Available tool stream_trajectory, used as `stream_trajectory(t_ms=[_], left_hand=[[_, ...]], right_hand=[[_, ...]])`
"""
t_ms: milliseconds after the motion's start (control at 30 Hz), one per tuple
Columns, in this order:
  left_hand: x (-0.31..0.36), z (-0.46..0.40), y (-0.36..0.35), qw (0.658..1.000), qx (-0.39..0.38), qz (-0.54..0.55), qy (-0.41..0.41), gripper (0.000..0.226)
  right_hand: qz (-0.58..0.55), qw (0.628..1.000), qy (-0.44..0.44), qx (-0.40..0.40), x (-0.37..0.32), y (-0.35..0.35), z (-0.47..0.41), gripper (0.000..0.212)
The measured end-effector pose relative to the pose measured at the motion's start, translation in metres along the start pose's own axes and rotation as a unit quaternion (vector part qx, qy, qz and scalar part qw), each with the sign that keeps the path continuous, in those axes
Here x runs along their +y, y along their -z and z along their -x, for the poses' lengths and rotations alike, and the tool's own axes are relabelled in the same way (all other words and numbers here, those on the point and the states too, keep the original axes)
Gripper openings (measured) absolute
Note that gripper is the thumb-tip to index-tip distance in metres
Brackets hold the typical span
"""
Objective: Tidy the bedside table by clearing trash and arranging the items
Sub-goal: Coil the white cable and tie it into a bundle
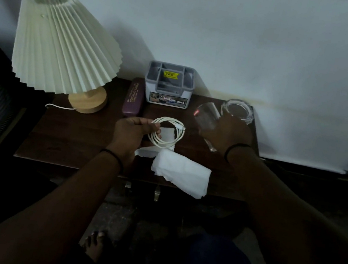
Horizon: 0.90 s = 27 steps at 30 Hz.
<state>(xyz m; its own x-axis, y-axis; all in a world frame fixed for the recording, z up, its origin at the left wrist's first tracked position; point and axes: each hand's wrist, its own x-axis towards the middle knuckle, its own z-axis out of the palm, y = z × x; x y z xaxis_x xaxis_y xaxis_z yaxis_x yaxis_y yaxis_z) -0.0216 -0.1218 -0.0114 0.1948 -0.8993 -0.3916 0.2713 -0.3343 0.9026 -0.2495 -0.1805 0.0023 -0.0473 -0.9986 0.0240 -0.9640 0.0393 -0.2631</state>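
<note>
On the dark wooden bedside table (69, 144), my left hand (131, 132) grips a coiled white charging cable (169, 134) just above the middle of the tabletop. My right hand (229, 133) holds a clear drinking glass (206, 120), tilted, at the right side. White tissue sheets lie under and in front of the cable: a small one (168, 134) and a larger crumpled one (181, 172) at the front edge.
A pleated cream lamp (63, 44) on a wooden base stands at the left. A purple spectacle case (133, 97) and a grey compartment organiser box (169, 85) sit at the back. A second clear glass (238, 110) stands at the back right by the wall.
</note>
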Motion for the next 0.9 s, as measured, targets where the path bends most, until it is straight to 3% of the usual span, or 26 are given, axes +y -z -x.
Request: stream_trajectory(t_ms=[67, 267, 500, 633, 733, 833, 900], left_hand=[[0.000, 0.001, 0.000, 1.000, -0.002, -0.001, 0.000, 0.006], [0.000, 0.007, -0.002, 1.000, -0.002, 0.012, 0.007, 0.004], [-0.004, 0.002, -0.001, 1.000, -0.005, 0.017, 0.006, 0.004], [-0.006, 0.000, -0.003, 1.000, -0.009, 0.006, 0.003, 0.009], [-0.005, 0.000, -0.003, 1.000, -0.010, 0.006, 0.001, 0.009], [-0.004, 0.001, -0.002, 1.000, -0.019, 0.019, -0.002, 0.007], [-0.002, 0.003, -0.002, 0.999, -0.025, 0.030, -0.001, 0.004]], right_hand=[[-0.015, 1.000, 0.001, 0.011, 0.008, 0.003, 0.011, 0.061], [-0.156, 0.975, -0.056, 0.145, 0.031, 0.000, 0.034, 0.062], [-0.236, 0.951, -0.114, 0.165, 0.056, -0.013, 0.039, 0.069], [-0.238, 0.953, -0.110, 0.153, 0.058, -0.013, 0.041, 0.072], [-0.153, 0.954, -0.172, 0.192, 0.050, -0.014, 0.061, 0.073], [-0.094, 0.953, -0.214, 0.195, 0.036, -0.018, 0.082, 0.050], [-0.100, 0.971, -0.147, 0.159, 0.024, -0.023, 0.088, 0.038]])
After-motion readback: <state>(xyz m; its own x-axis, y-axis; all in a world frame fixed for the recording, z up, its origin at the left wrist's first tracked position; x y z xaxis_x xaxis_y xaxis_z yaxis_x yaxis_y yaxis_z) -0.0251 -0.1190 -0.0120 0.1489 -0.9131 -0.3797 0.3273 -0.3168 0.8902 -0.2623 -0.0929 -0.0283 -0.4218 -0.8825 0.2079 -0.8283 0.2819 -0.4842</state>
